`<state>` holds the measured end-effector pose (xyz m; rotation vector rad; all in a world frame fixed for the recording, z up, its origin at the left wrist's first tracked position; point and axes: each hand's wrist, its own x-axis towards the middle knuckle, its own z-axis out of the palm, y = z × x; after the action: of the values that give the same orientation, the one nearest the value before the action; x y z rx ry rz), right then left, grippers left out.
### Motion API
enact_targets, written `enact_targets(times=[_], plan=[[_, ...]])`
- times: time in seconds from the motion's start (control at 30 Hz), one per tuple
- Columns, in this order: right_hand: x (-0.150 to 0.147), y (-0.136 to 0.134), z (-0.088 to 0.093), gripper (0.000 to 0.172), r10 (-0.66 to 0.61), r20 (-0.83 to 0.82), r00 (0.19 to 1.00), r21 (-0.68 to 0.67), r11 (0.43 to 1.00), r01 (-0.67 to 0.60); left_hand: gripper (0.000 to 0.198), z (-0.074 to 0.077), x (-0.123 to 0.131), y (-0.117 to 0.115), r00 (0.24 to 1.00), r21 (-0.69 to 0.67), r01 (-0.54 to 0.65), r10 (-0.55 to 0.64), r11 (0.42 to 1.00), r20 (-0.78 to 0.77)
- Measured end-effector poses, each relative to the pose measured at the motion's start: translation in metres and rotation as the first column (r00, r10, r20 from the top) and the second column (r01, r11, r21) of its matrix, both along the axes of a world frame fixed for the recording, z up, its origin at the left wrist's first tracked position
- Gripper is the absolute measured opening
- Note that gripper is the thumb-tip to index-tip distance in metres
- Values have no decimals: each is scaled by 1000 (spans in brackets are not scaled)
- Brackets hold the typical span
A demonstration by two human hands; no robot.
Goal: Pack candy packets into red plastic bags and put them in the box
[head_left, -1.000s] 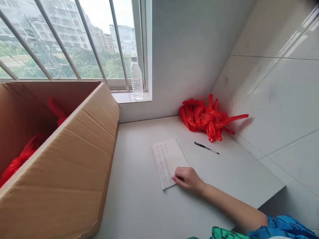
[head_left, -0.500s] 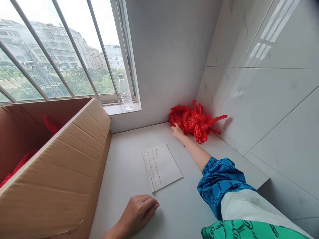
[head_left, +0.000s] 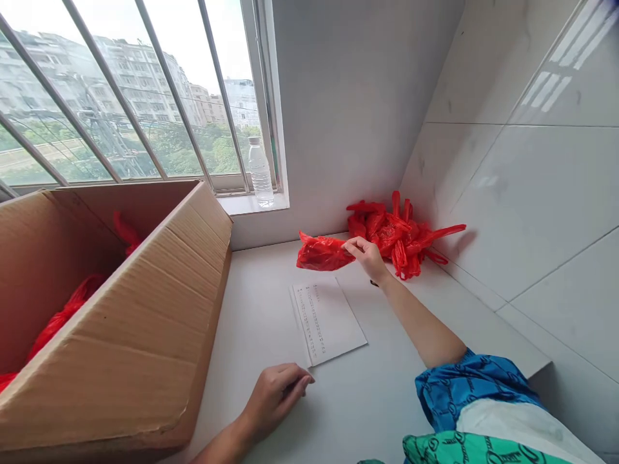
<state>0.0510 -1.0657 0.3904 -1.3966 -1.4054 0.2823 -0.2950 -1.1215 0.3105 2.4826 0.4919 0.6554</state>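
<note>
My right hand (head_left: 368,255) pinches one end of a small red plastic bag (head_left: 323,252), holding it above the far edge of a white booklet with printed lines (head_left: 333,319). Just behind and to the right of that hand, a heap of more red plastic bags (head_left: 403,232) lies in the corner against the wall. My left hand (head_left: 279,393) is at the near side of the booklet, its fingers curled in and the thumb against them, with nothing visible in it.
A large open cardboard box (head_left: 130,335) stands at the left with red bags (head_left: 65,316) inside. On the windowsill is a clear plastic bottle (head_left: 261,174). Window bars, a grey wall and a tiled wall (head_left: 541,212) border the white tabletop (head_left: 251,309).
My right hand has drawn a red plastic bag out of the heap and brought it left. My left hand has stayed in nearly the same place; the view has shifted slightly.
</note>
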Motion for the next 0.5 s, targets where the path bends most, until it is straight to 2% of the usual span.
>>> enact_targets(times=[0.1,0.17,0.27,0.37,0.43,0.5], plan=[[-22,-32,-23,32,220,84,972,-124,970,-209,26,5,-2,0,992,-82,-86,93,993,90],[-33,-50,-38,29,295,184,938,-199,945,-259,23,14,0,2,967,-96,-163,178,982,181],[-45,-67,-52,27,234,266,935,-177,965,-191,19,37,10,7,895,-59,-295,298,954,333],[-53,-74,-54,26,117,295,948,-88,992,-95,18,62,32,18,827,46,-428,370,903,424],[-58,-76,-55,25,79,346,935,-58,996,-63,18,70,48,27,856,167,-455,377,875,355],[-63,-77,-57,24,86,430,899,-72,996,-61,16,71,63,35,924,295,-380,348,877,157]])
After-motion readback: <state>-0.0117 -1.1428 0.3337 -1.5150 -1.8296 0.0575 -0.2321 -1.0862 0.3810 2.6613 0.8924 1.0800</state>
